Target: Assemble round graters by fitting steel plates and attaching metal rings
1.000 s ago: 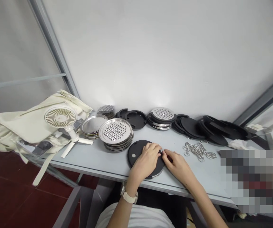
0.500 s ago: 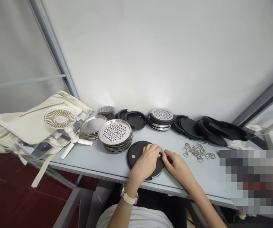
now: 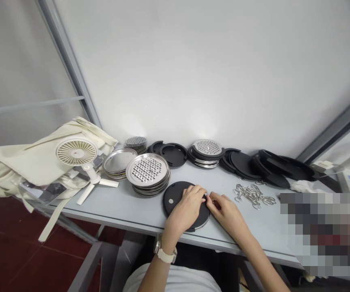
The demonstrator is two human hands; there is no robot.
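A round black disc (image 3: 173,190) with a light dot lies near the table's front edge. A thin metallic rim shows along its lower right side. Across its top lies my left hand (image 3: 187,206), wearing a watch; its fingers are bent together and grip the disc toward the right edge. Against that edge, my right hand (image 3: 222,209) is closed in a pinch, fingertips close to those of the left. What the right fingertips hold is hidden. Left of the disc stands a stack of round metal grater plates (image 3: 148,172).
Plain metal plates (image 3: 118,161) and a white handheld fan (image 3: 76,152) stand left, beside a cream bag (image 3: 41,158). Black holders (image 3: 175,156) and a perforated-plate stack (image 3: 208,148) line the wall. Metal rings or clips (image 3: 254,195) lie to the right.
Both hands stay at the disc's right edge with only a very slight shift of the fingers. The things around them have not moved.
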